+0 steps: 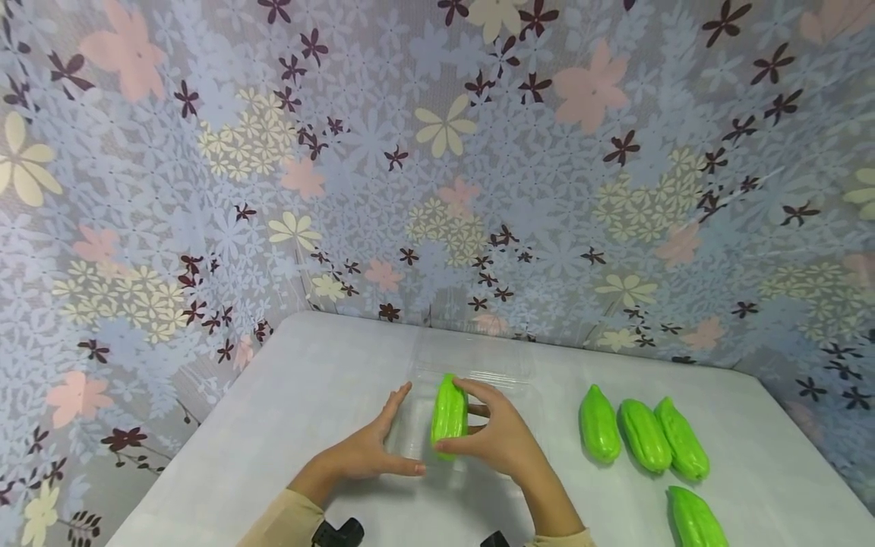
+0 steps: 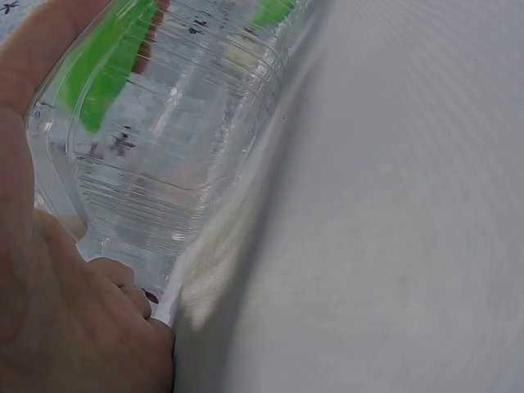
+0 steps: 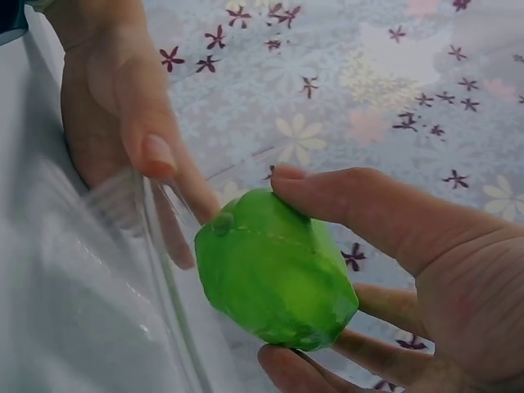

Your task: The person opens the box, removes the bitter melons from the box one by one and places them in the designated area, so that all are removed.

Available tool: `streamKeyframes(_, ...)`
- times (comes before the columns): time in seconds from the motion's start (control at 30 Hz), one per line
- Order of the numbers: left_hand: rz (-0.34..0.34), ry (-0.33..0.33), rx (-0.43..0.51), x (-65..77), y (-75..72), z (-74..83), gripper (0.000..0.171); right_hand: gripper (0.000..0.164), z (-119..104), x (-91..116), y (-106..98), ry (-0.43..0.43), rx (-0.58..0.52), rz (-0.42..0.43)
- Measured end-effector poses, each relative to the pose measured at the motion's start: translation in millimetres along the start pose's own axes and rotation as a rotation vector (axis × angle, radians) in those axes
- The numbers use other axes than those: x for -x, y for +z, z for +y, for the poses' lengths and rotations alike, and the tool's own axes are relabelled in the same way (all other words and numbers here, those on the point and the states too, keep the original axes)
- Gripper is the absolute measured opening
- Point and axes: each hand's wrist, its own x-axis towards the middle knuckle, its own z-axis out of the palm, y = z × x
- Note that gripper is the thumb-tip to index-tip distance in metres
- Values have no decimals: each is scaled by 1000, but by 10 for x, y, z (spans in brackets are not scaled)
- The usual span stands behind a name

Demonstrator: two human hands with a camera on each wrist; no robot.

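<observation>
A bright green, ridged gourd-like vegetable (image 1: 449, 418) with a glossy surface is in my right hand (image 1: 502, 433), pinched between the thumb and fingers. It is held nearly lengthwise over a clear plastic box (image 1: 409, 429). In the right wrist view the blunt end of the green vegetable (image 3: 278, 270) faces the camera. My left hand (image 1: 369, 444) lies at the box's left side, thumb spread from fairly straight fingers. The left wrist view shows that hand (image 2: 74, 311) against the transparent box (image 2: 164, 155), with green showing through its ribbed wall.
Several similar green vegetables (image 1: 599, 425) lie on the white-covered table (image 1: 328, 357) to the right, one of them cut off by the lower frame edge. A clear ribbed lid (image 1: 472, 361) stretches behind the box. Floral wallpaper (image 1: 444, 190) rises beyond the table.
</observation>
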Motion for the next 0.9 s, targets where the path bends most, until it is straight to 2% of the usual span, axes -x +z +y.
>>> streamKeyframes(0.43,8,1,8,14,-15,1,126,95,-1,256,-306,56,-9,73)
streamKeyframes(0.6,-10,17,10,5,-12,-6,124,95,21,371,-466,65,20,83)
streamKeyframes(0.73,-14,21,15,4,-12,4,123,94,54,463,-584,65,1,77)
streamKeyframes(0.9,-15,10,16,16,-19,31,123,97,96,591,-701,122,-5,90)
